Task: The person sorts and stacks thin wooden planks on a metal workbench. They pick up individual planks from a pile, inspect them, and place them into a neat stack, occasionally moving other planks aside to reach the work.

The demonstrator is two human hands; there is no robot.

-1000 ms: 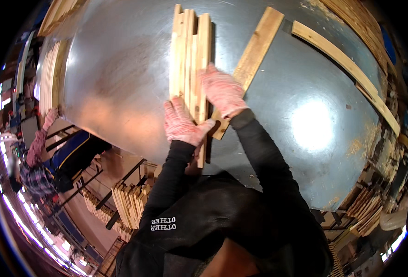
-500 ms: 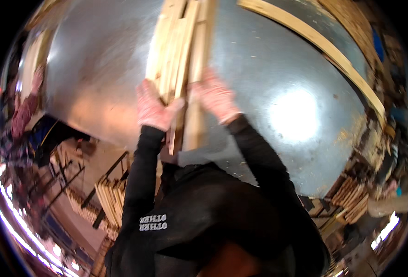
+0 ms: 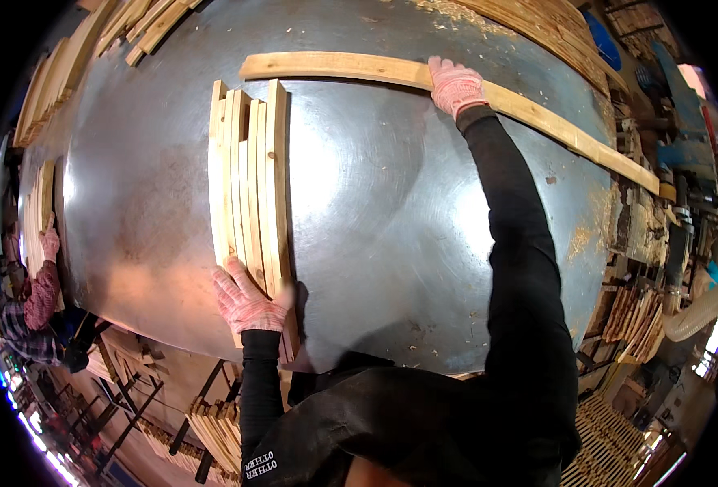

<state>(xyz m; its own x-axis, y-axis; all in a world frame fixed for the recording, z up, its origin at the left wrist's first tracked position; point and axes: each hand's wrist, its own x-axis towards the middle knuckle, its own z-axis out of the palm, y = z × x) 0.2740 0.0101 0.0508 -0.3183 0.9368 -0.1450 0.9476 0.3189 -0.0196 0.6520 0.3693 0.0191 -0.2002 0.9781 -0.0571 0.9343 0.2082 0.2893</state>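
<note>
A bundle of pale wooden strips [image 3: 241,178] lies lengthwise on the metal tabletop, their far ends uneven. My left hand [image 3: 249,304], in a pinkish work glove, spans the near part of this bundle, fingers over its left side and thumb on the right. The thumb tip is blurred. Farther off to the right, my right hand [image 3: 458,85], gloved alike, is closed over a long wooden board [image 3: 342,65]. That board lies across the far part of the table, its left end just beyond the bundle's far ends. The fisheye view makes it look bowed.
The grey metal table [image 3: 375,219] carries sawdust at its far and right edges. More boards [image 3: 152,32] lie at the far left. A co-worker's gloved hand [image 3: 49,243] touches strips at the left. Stacked wood [image 3: 635,325] and a flexible hose [image 3: 696,312] stand at right.
My right hand has left the bundle and reached far right onto the long board. The board appears farther left. My left hand stays on the bundle; the whole view has shifted.
</note>
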